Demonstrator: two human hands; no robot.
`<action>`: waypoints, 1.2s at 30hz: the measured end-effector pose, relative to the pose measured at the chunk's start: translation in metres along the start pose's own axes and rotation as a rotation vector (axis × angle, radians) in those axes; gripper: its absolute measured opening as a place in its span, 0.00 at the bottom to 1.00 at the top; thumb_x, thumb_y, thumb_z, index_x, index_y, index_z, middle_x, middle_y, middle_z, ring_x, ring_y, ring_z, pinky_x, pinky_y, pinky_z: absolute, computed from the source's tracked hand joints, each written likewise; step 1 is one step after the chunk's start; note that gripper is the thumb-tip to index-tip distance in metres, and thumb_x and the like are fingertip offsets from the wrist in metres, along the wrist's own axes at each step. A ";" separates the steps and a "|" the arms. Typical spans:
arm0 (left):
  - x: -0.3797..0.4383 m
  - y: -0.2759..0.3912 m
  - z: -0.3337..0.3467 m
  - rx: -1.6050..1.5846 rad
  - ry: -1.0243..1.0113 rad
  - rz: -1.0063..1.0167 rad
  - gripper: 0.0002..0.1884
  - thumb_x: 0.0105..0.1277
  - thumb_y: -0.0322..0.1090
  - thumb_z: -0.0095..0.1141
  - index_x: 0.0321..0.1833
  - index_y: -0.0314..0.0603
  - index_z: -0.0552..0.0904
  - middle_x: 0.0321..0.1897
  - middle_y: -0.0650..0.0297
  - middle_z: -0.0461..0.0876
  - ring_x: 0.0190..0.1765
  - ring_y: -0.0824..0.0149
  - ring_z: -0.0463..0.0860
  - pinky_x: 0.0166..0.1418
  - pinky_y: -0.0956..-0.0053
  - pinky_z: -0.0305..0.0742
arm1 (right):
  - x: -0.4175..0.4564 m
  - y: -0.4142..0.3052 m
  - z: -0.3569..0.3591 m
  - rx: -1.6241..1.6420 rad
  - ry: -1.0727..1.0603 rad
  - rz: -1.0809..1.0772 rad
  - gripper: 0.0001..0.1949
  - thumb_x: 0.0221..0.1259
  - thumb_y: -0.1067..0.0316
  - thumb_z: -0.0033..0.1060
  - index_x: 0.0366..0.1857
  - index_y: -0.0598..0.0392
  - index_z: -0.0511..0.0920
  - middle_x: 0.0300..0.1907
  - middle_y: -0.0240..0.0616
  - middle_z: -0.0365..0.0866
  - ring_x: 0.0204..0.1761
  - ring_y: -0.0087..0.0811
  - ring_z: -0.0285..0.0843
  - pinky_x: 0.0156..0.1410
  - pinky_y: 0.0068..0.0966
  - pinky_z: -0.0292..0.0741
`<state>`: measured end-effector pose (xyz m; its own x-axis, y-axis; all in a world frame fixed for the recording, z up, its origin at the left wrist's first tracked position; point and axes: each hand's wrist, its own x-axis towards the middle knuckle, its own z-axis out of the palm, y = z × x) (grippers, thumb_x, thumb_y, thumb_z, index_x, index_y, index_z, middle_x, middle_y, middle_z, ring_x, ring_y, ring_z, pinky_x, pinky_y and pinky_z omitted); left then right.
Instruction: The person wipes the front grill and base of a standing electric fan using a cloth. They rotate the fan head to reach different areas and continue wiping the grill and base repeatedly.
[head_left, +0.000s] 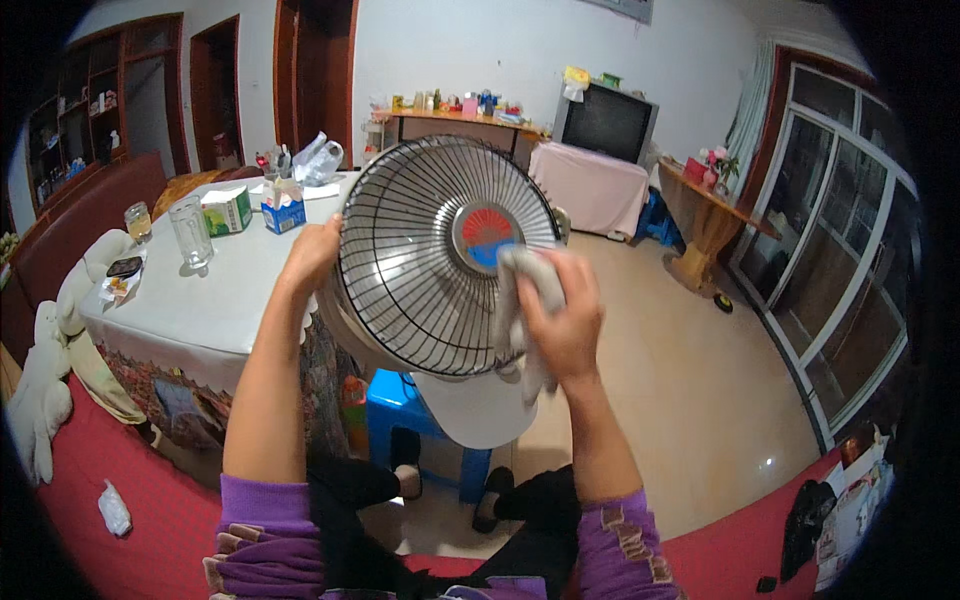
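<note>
A round, dish-shaped electric heater (405, 300) with a black wire guard and a shiny reflector faces me. At the centre of its guard is a red and blue badge (480, 229). My left hand (313, 251) grips the heater's left rim. In my right hand (566, 322) is a bunched grey cloth (517, 300), held against the lower right of the guard and slightly blurred. The heater's pale rounded base (480, 412) rests on a blue plastic stool (386, 397) in front of my legs.
Left of the heater stands a table with a white cover (225, 300). On it are a glass mug (193, 232), a green box (227, 210), a blue carton (283, 210) and a plastic bag (319, 161). A television (607, 124) and glass sliding doors (832, 225) lie beyond.
</note>
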<state>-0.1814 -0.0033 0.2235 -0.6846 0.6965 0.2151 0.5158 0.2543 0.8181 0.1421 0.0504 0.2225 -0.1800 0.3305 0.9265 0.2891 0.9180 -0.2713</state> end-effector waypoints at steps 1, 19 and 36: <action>0.003 -0.014 -0.003 -0.058 0.023 0.050 0.30 0.73 0.53 0.38 0.50 0.26 0.80 0.41 0.51 0.83 0.43 0.60 0.80 0.48 0.64 0.72 | 0.017 0.001 0.011 0.006 0.008 -0.045 0.16 0.50 0.65 0.67 0.44 0.53 0.79 0.39 0.43 0.78 0.43 0.44 0.76 0.48 0.37 0.75; -0.015 0.003 -0.004 -0.043 0.068 0.102 0.33 0.72 0.53 0.38 0.46 0.16 0.78 0.43 0.32 0.79 0.51 0.42 0.80 0.56 0.59 0.70 | -0.119 0.029 -0.014 0.011 -0.181 0.198 0.15 0.46 0.65 0.68 0.40 0.53 0.80 0.34 0.39 0.77 0.36 0.41 0.78 0.41 0.36 0.77; -0.023 0.009 -0.009 -0.104 -0.022 0.066 0.30 0.74 0.54 0.36 0.46 0.27 0.81 0.36 0.57 0.82 0.38 0.66 0.77 0.46 0.69 0.71 | -0.102 0.034 0.034 -0.111 -0.053 0.137 0.17 0.48 0.62 0.66 0.44 0.49 0.79 0.37 0.41 0.76 0.38 0.43 0.78 0.39 0.37 0.77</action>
<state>-0.1656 -0.0228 0.2308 -0.6386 0.7244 0.2595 0.5023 0.1369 0.8538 0.1384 0.0548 0.1098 -0.1802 0.4644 0.8671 0.4158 0.8349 -0.3607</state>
